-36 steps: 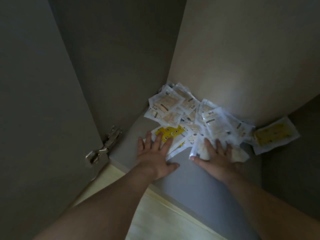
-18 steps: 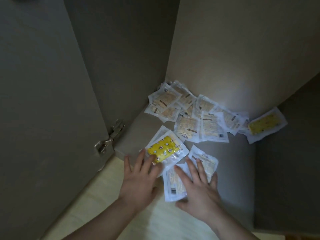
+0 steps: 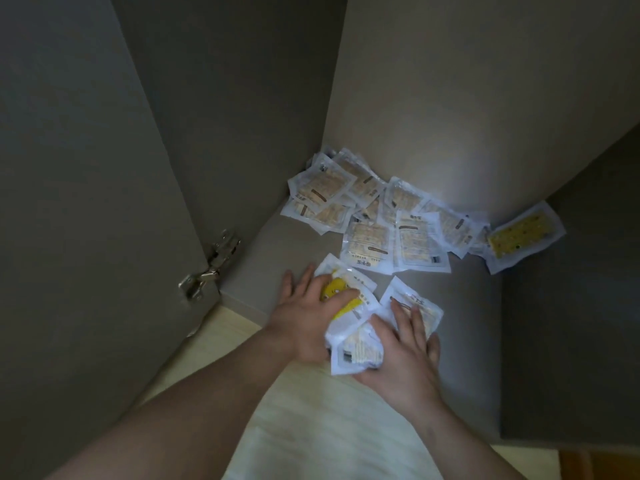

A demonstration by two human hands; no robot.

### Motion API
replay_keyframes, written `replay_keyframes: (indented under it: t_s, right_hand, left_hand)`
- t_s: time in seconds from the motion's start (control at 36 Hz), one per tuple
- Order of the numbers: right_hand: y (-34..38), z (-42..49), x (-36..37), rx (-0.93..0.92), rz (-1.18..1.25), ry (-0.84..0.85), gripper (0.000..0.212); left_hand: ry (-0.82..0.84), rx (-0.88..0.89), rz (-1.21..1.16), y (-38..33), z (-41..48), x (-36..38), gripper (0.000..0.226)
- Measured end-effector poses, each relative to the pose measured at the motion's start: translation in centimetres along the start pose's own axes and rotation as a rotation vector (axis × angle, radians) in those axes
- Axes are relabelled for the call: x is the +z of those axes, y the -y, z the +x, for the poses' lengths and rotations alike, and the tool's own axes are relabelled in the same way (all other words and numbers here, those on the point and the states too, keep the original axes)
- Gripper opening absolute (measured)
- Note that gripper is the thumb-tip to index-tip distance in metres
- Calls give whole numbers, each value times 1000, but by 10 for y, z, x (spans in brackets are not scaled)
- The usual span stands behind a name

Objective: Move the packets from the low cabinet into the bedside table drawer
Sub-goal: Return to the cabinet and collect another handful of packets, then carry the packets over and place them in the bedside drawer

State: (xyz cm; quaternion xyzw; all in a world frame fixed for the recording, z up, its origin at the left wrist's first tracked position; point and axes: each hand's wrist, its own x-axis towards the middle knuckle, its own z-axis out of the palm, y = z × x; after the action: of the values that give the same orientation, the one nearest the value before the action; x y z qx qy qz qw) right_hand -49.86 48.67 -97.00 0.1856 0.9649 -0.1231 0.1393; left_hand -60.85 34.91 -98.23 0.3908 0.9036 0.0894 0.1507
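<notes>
- Kneeling at the low cabinet [image 3: 460, 306], I see its grey floor panel, with the open door [image 3: 86, 202] swung out to my left on its metal hinge [image 3: 211, 263].
- Most of the packets are not yet gathered: the pile of packets [image 3: 377, 216] lies fanned along the back wall, overlapping one another, well apart from my hands.
- One yellow packet at the back right [image 3: 523, 233] leans against the corner, off from the rest; I judge it the easiest to forget.
- My right hand [image 3: 405, 355] has its fingers spread flat over a clear packet [image 3: 420, 306], with a crumpled packet [image 3: 356, 351] against the palm at the cabinet's front edge.
- My left hand [image 3: 308, 317] is curled over a yellow packet [image 3: 341, 296], fingers on top of it and the thumb side hidden, so I cannot tell how firm that hold is.
- These wrappers look slick and thin. If I lift the bunch between two flat palms, I expect one to slide out onto the pale floor [image 3: 311, 427].
- Squeezing harder would likely crease them further.
- No bedside table drawer is in view, so the carry is yet to come, and a loose bundle could shed packets on the way.
</notes>
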Motion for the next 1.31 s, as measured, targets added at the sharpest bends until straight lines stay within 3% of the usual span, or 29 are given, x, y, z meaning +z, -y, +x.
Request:
replay_keyframes:
  t_s: [0.08, 0.19, 0.25, 0.33, 0.39, 0.53, 0.69, 0.83, 1.06, 1.19, 1.31]
  right_hand:
    - [-9, -3, 0, -79, -42, -80, 78]
    - [-30, -12, 9, -212, -40, -236, 61]
    - [-33, -18, 11, -271, 46, -360, 61]
    - [-30, -18, 10, -314, 186, -458, 60]
    - [-21, -13, 5, -273, 296, -471, 40]
    - [30, -8, -16, -84, 484, -449, 24]
    - [96, -9, -45, 54, 768, -368, 18]
    - [129, -36, -86, 123, 880, -266, 15]
    - [154, -140, -195, 312, 991, -45, 9]
    - [172, -207, -287, 283, 931, 62, 10]
    - [204, -245, -359, 252, 945, 126, 25]
  left_hand:
    - [-129, 112, 4, -4, -10, 6, 75]
    - [-298, 243, 39, -3, -22, 22, 85]
    - [-357, 279, -22, -3, -31, 23, 70]
    - [-335, 244, -173, -4, -40, 7, 56]
    - [-343, 172, -261, -3, -42, -5, 52]
    - [-416, -198, -482, 5, -59, -30, 24]
    - [-410, -425, -585, 24, -81, -72, 27]
    - [-306, -597, -640, 17, -110, -108, 32]
    - [-120, -754, -783, -48, -189, -220, 19]
    - [-72, -794, -793, -86, -238, -313, 20]
    - [-118, -825, -784, -103, -276, -381, 23]
